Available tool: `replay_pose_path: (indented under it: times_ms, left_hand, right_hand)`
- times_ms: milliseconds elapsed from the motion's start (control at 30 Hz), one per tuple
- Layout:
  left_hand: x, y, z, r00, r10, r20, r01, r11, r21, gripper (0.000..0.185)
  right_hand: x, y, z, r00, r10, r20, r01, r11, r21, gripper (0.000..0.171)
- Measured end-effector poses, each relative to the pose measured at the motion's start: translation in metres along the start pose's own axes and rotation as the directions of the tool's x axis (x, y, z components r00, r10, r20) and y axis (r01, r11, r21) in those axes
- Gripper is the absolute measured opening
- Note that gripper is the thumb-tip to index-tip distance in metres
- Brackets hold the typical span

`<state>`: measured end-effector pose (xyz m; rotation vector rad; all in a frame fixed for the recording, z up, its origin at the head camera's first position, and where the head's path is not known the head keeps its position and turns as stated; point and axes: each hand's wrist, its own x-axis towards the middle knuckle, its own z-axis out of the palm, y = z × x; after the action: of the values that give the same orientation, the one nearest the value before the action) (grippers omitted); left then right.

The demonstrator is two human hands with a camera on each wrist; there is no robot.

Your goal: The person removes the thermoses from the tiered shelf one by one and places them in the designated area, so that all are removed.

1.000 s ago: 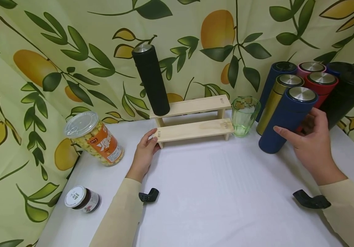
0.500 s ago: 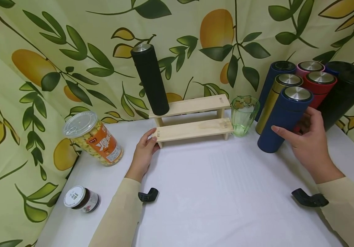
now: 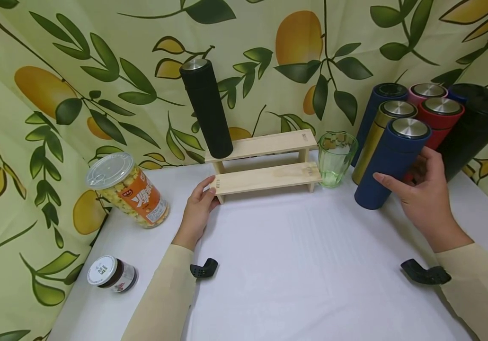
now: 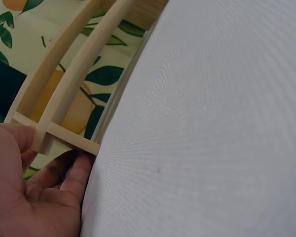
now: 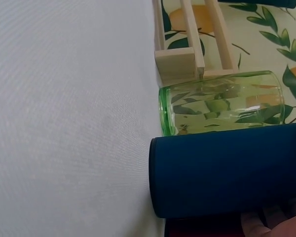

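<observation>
My left hand [image 3: 197, 210] pinches the left end of a two-step wooden stand [image 3: 269, 177], thumb at the lower shelf's edge and fingers curled around the side. In the left wrist view, the fingers [image 4: 79, 177] reach behind the leg. On the upper shelf's left end stands a black thermos bottle [image 3: 207, 111]. My right hand [image 3: 427, 199] grips a dark blue thermos bottle [image 3: 390, 166] with a steel-topped lid, thumb on its front and the other fingers behind. In the right wrist view this blue bottle's base is close to the white cloth, beside a green glass [image 5: 222, 103].
Behind the blue bottle crowd gold [image 3: 380, 137], red [image 3: 441, 118] and pink bottles [image 3: 427, 92], plus another blue one [image 3: 380, 104] and a large black container [image 3: 474, 128]. At left stand a popcorn tub [image 3: 133, 194] and a small jar [image 3: 113, 274]. A patterned curtain [image 3: 252, 33] hangs behind.
The right hand and blue bottle have shifted slightly left, mostly in the first half second, and are nearly still since. The left hand keeps its hold on the stand.
</observation>
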<state>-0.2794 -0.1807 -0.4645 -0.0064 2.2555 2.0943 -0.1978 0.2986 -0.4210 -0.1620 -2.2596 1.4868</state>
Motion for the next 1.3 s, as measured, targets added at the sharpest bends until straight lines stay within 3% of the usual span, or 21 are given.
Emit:
replay_pose_path:
  times_ms: [333,533,1300]
  left_hand:
    - [0.001,-0.001,0.000,1.000,0.003,-0.001,-0.003,1.000,-0.007,0.046]
    - [0.000,0.001,0.002,1.000,0.012,-0.004,-0.012,1.000,-0.015,0.046]
    - [-0.001,0.001,0.001,1.000,0.003,0.003,-0.003,1.000,-0.016,0.047]
  right_hand:
    - [-0.001,-0.003,-0.003,1.000,-0.007,-0.007,0.007,1.000,-0.010,0.087]
    - [0.001,-0.009,-0.009,0.996,-0.059,-0.060,0.060,0.998,0.013,0.086]
    - [-0.007,-0.055,-0.034,0.973,-0.141,-0.185,0.144,0.990,0.002,0.081]
